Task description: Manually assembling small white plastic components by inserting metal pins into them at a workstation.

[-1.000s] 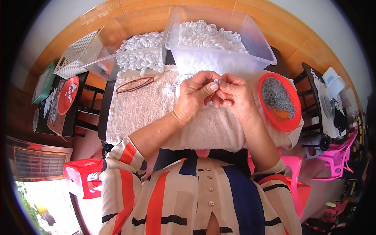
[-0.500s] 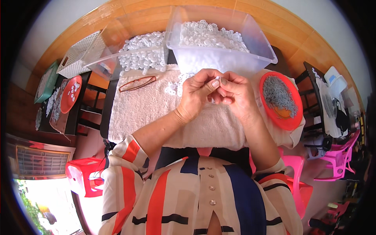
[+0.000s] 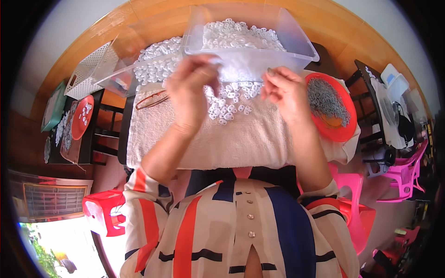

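Observation:
My left hand (image 3: 191,95) is raised over the towel, in front of the translucent bins and beside the eyeglasses (image 3: 152,99). Motion smears its fingers; a whitish blur shows at their tips, too unclear to name. My right hand (image 3: 288,92) is half curled, thumb and fingers apart, with nothing visible in it. It hovers between a pile of small white plastic pieces with holes (image 3: 225,109) and a red plate (image 3: 342,134) heaped with small grey parts (image 3: 327,102). The white pieces lie loose on the pale towel (image 3: 241,148).
At the back, a large translucent bin (image 3: 250,55) holds many white pieces; a clear bin (image 3: 109,76) to its left holds more. A white basket (image 3: 85,76) and side table with an orange-red plate (image 3: 76,129) are left. Pink chairs (image 3: 403,176) stand right.
My hands have parted from their pinch together above the towel. The left moved left and upward, the right slightly right. More of the white pile is now uncovered.

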Available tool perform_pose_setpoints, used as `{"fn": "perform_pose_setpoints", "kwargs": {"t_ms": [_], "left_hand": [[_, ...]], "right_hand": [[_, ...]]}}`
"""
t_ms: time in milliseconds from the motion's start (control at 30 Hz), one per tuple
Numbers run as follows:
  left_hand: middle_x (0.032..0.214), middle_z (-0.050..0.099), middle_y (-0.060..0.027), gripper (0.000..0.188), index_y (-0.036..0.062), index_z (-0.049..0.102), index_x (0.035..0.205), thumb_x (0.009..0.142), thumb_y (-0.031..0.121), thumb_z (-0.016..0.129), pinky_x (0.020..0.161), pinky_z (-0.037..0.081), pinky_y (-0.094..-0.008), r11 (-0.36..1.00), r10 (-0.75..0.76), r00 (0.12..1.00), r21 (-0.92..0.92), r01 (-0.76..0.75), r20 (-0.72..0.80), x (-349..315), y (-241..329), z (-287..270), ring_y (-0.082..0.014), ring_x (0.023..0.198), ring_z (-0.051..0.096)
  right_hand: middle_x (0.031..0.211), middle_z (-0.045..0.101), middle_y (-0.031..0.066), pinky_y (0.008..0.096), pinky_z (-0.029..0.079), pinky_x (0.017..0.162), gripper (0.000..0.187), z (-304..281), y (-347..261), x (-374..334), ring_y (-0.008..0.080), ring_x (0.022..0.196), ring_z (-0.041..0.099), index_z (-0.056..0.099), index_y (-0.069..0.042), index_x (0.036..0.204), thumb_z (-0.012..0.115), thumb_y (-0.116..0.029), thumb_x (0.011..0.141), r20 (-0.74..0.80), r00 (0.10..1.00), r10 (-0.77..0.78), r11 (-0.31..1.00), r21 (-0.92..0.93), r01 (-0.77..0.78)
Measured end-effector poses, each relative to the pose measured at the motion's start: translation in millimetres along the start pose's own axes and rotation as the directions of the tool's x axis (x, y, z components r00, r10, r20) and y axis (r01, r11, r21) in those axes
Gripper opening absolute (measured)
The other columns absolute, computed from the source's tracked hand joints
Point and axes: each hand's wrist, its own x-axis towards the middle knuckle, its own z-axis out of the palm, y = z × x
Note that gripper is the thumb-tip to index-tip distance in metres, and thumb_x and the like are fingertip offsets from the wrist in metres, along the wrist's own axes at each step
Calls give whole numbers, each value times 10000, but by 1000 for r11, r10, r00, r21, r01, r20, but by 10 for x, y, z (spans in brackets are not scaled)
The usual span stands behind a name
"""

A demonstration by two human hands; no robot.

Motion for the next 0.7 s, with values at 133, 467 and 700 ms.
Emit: {"fn": "perform_pose_setpoints", "kwargs": {"t_ms": [133,467,700], "left_hand": [[750,625,-87,206,-37,664,1001,804,23,650,463,433,-244,841,379,925,422,-338,-15,622,429,-553,-120,540,552],[837,675,-38,264,12,679,1058,795,24,667,686,482,-216,605,603,797,673,-427,-37,699,257,-737,-77,718,578],[842,644,-69,93,-8,674,856,785,-48,628,673,477,-247,759,-11,934,611,-224,356,-63,-189,-276,-136,727,593]], "right_hand": [[657,587,-9,228,373,518,136,-451,-102,-87,93,611,583,624,-15,810,636,-134,876,3,963,-268,802,-553,225],[815,626,92,410,468,721,33,-555,223,-132,298,842,606,616,-52,791,601,-48,762,522,821,-231,20,-841,541],[844,604,122,436,455,779,68,-578,256,-103,333,898,581,596,-15,801,573,-6,738,515,830,-214,68,-840,538]]}}
